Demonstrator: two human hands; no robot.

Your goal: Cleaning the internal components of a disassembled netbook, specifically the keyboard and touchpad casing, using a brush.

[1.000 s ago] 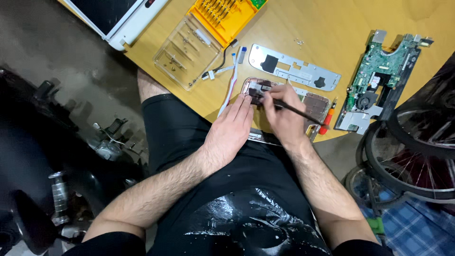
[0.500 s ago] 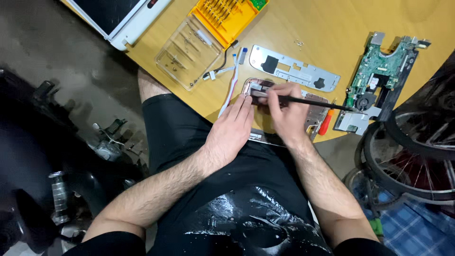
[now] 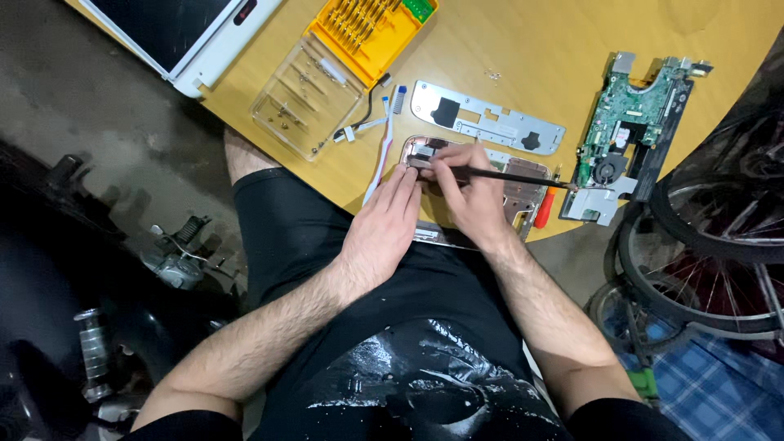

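Observation:
A pink-metal laptop base panel lies at the near edge of the yellow table. My left hand rests flat on its left end, fingers together, steadying it. My right hand pinches a thin black tool whose tip touches a small grey part at the panel's left corner. An orange-handled screwdriver lies on the panel's right side.
A silver bracket plate lies beyond the panel. A green circuit board sits right. A clear screw tray, an orange bit case, a white laptop and a ribbon cable lie left. Bicycle wheels stand right.
The black tool's free end has swung up to lie nearly level, pointing right. My right hand's fingers shifted slightly at the panel's left corner. The left hand stays put.

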